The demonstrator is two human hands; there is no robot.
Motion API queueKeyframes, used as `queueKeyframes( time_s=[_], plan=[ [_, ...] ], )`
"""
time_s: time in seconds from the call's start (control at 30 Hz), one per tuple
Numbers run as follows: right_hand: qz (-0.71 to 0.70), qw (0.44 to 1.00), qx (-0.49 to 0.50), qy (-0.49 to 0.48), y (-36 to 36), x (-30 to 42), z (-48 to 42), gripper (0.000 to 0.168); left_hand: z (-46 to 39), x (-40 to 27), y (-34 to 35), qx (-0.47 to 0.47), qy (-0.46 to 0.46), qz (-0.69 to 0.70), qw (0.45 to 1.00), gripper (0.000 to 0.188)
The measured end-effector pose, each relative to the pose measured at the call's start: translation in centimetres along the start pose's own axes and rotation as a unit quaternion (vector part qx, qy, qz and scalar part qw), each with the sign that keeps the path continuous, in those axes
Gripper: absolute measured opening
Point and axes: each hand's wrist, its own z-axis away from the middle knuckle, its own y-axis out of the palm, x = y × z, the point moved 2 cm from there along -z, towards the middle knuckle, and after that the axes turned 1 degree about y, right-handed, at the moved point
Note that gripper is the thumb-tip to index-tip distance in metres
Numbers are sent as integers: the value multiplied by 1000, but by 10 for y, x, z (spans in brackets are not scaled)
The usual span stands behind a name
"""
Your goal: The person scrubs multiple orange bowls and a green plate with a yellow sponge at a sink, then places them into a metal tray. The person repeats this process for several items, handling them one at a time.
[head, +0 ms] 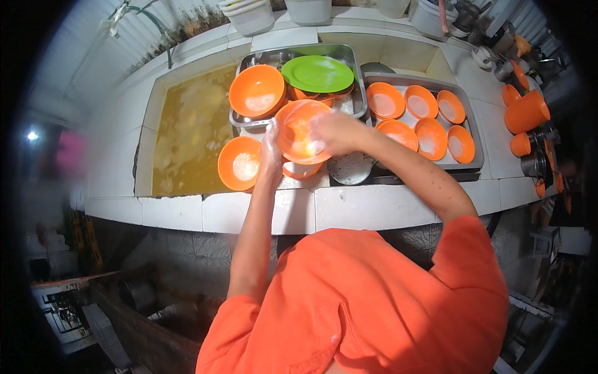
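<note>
My left hand (271, 147) grips the left side of a soapy orange bowl (299, 122), its inside tilted toward me. My right hand (334, 133) is blurred at the bowl's right rim and inner wall; whether it holds a sponge cannot be seen. Behind them, a metal tray (359, 100) bears another orange bowl (257, 89) and a green oval plate (317, 74). An orange bowl with suds (239, 163) sits to the left of my left wrist, and part of another (302, 170) shows below the held bowl.
A basin of murky water (191, 135) lies at left. At right, a grey tray (474, 117) holds several small orange bowls (420, 102). A wet metal pan (350, 167) sits near the tiled front edge (373, 205). White tubs (250, 16) line the back; orange cups (528, 112) stand far right.
</note>
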Motion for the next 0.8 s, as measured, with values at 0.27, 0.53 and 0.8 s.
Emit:
queueKeyframes(
  time_s=[0.27, 0.53, 0.8],
  plan=[
    [-153, 984, -52, 75, -2, 17, 23, 47, -11, -2, 34, 37, -119, 62, 990, 81],
    [-99, 934, -37, 342, 21, -82, 147, 46, -1, 82, 6, 176, 83, -722, 663, 44],
    [-92, 904, -190, 371, 75, -73, 150, 33, 19, 84, 38, 191, 89, -800, 563, 19]
  ],
)
